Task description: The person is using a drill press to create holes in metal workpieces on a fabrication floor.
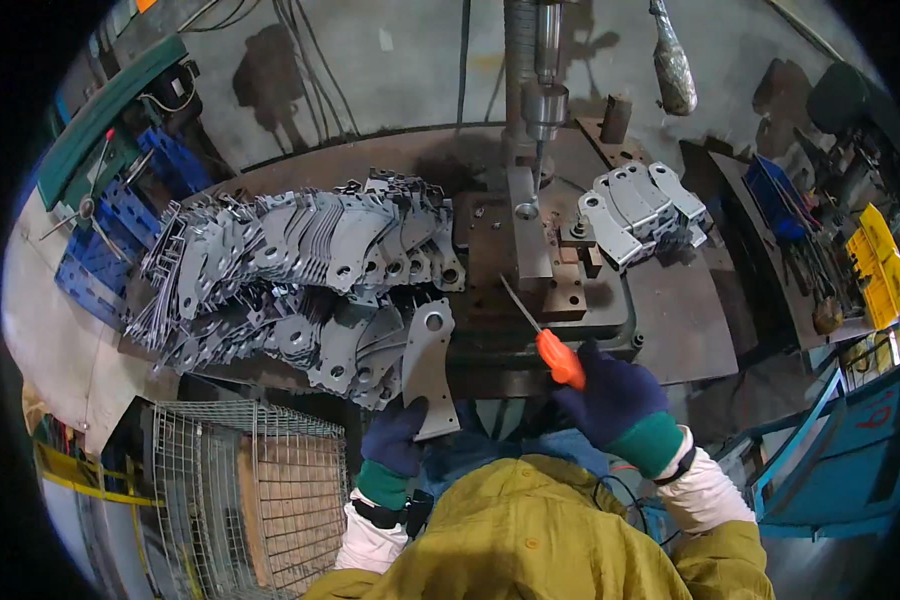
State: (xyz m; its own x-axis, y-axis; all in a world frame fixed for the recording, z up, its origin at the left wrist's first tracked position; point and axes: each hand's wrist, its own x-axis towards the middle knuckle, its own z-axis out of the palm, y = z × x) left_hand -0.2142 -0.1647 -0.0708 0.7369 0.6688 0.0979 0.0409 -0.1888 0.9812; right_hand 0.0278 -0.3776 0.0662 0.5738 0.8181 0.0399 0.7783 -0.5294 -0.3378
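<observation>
My left hand [394, 437], in a dark blue glove, grips the lower end of a curved flat metal plate [428, 368] with a round hole near its top. The plate stands up beside the front of the large heap of similar plates [340, 235]. In my right hand [615, 397], also gloved, is a hand tool with an orange handle [560, 360] and a thin shaft. Its shaft points up and left, toward the drill press fixture [550, 300]. Another metal plate [530, 245] lies in that fixture, below the drill chuck [545, 108].
To the right of the fixture sits a smaller stack of plates [635, 210]. A wire basket [295, 500] stands at lower left. A wrapped object [674, 75] hangs at upper right. Yellow [878, 265] and blue bins [775, 200] are at far right, above a blue metal frame [850, 450].
</observation>
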